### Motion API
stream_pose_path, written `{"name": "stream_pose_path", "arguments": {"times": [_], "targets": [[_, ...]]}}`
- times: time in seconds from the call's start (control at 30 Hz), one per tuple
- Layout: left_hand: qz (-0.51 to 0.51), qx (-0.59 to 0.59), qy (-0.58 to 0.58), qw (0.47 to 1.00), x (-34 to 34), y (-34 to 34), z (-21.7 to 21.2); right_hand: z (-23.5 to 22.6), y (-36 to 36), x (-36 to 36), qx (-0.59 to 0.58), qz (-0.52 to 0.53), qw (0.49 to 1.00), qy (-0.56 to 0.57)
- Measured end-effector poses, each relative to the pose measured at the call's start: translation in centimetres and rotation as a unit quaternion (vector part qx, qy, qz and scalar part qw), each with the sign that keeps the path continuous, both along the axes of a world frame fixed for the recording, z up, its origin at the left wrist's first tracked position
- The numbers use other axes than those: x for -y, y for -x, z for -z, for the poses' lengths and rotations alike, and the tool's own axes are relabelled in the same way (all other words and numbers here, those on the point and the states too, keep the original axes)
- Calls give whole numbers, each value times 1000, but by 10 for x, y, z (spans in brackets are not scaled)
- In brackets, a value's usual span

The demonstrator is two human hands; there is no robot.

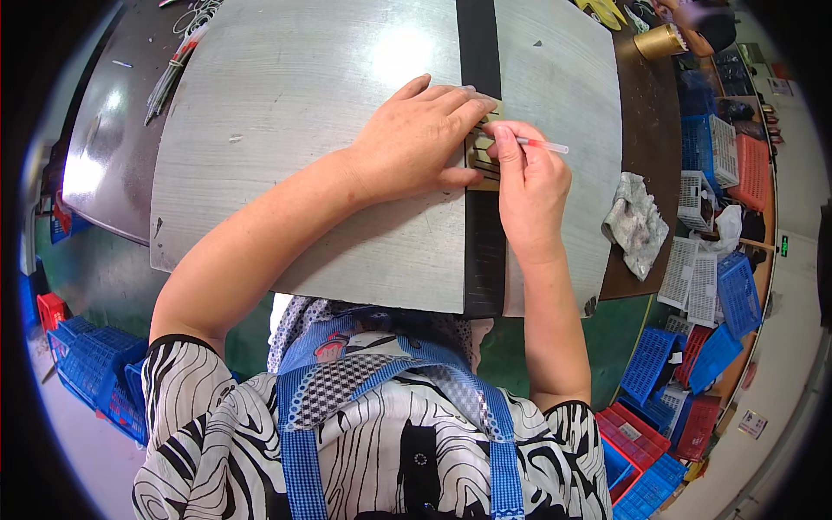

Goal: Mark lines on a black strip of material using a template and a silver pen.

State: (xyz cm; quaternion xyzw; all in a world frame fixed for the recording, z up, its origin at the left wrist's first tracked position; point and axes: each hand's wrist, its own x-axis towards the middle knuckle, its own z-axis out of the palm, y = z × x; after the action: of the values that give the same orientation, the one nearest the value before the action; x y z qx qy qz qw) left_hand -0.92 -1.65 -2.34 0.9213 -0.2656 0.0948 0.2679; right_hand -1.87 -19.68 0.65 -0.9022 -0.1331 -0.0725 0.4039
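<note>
My left hand (pixel 412 134) lies flat with its fingers spread, its fingertips and thumb on a small yellowish template (pixel 488 173) with dark slots. The template rests across a long black strip (pixel 483 251) on a grey wood-grain board (pixel 321 87). My right hand (pixel 536 191) is closed in a pinch around a slim pen refill (pixel 546 146), whitish and clear with some red. Its clear end points to the right, while its tip is hidden by my fingers near the template's right edge.
A bundle of thin refills (pixel 167 82) lies on the dark table at the far left. To the right are a crumpled grey rag (pixel 637 225) and a gold-coloured can (pixel 659 42). Another person's hand (pixel 693 39) shows nearby. Plastic baskets (pixel 741 295) line the right side.
</note>
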Motion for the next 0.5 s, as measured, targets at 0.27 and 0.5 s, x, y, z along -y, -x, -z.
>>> {"name": "stream_pose_path", "arguments": {"times": [0.27, 0.5], "targets": [[-5, 12, 15, 1000, 1, 1, 5, 4, -8, 1, 17, -7, 1000, 14], [-13, 12, 16, 1000, 1, -2, 0, -5, -22, 12, 90, 28, 991, 96]]}}
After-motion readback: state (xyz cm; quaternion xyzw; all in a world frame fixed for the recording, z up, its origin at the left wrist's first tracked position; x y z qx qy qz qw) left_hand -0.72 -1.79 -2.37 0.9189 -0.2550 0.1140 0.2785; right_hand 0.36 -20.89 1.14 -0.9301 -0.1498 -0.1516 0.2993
